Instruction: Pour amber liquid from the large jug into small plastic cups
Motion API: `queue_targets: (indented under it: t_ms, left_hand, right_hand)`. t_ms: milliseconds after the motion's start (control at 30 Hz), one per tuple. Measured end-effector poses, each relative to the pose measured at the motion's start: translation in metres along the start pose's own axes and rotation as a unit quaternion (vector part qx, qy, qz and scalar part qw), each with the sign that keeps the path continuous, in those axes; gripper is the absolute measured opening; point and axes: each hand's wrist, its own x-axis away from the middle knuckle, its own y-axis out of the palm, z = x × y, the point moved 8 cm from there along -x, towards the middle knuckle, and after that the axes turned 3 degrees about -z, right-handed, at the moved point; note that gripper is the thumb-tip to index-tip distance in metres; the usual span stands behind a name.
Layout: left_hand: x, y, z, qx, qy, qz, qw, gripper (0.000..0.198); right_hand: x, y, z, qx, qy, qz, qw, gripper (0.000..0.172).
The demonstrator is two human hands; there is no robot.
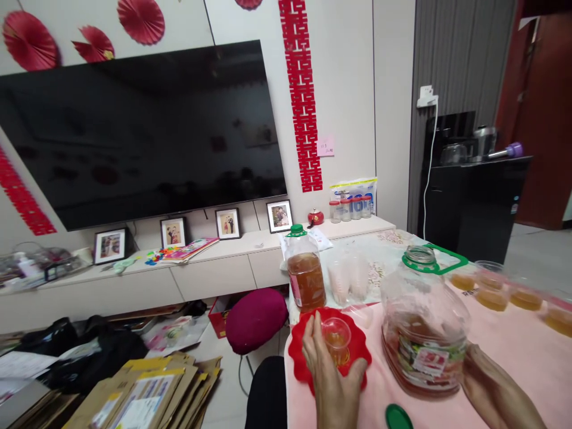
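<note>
My left hand (333, 372) reaches over a red scalloped tray (304, 363), its thumb and fingers apart beside a small clear plastic cup (336, 336). A little amber liquid shows in the cup. My right hand (496, 384) lies against the right side of a large clear plastic jug (422, 333), its fingers partly hidden behind it. The jug has no cap on its green-ringed mouth, and reddish-brown liquid lies low in it. A green cap (398, 417) rests on the pink cloth in front. A capped jug (307, 277) of brown liquid stands behind the tray.
Several cups of amber liquid (491, 295) stand at the right of the pink-covered table (496, 330). Stacked clear cups (348, 277) are at the back. A purple stool (257, 320) is left of the table, with flattened cardboard packages (152, 393) on the floor.
</note>
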Motion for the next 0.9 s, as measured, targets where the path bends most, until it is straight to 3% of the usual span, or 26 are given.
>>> queue_targets:
  t_ms: [133, 233, 400, 700, 900]
  left_hand:
    - [-0.012, 0.011, -0.006, 0.028, -0.064, -0.091, 0.993, 0.115]
    - [-0.014, 0.02, -0.01, 0.032, -0.093, -0.123, 0.988, 0.118]
    - [-0.02, 0.027, -0.017, 0.092, -0.056, -0.107, 0.988, 0.113]
    - [-0.029, 0.028, -0.033, 0.123, -0.048, -0.089, 0.987, 0.098]
    - [-0.028, 0.027, -0.045, 0.156, -0.053, -0.036, 0.986, 0.101]
  right_hand:
    - [0.0, 0.001, -0.001, 0.004, 0.0, -0.001, 1.0, 0.063]
    - [0.0, 0.003, -0.002, 0.008, -0.002, -0.002, 1.0, 0.064]
    - [0.004, 0.009, -0.004, 0.012, 0.005, -0.015, 1.0, 0.061]
    - [0.004, 0.008, 0.0, 0.006, 0.023, -0.035, 0.999, 0.063]
    - [0.003, 0.001, -0.001, 0.056, -0.023, -0.032, 0.998, 0.058]
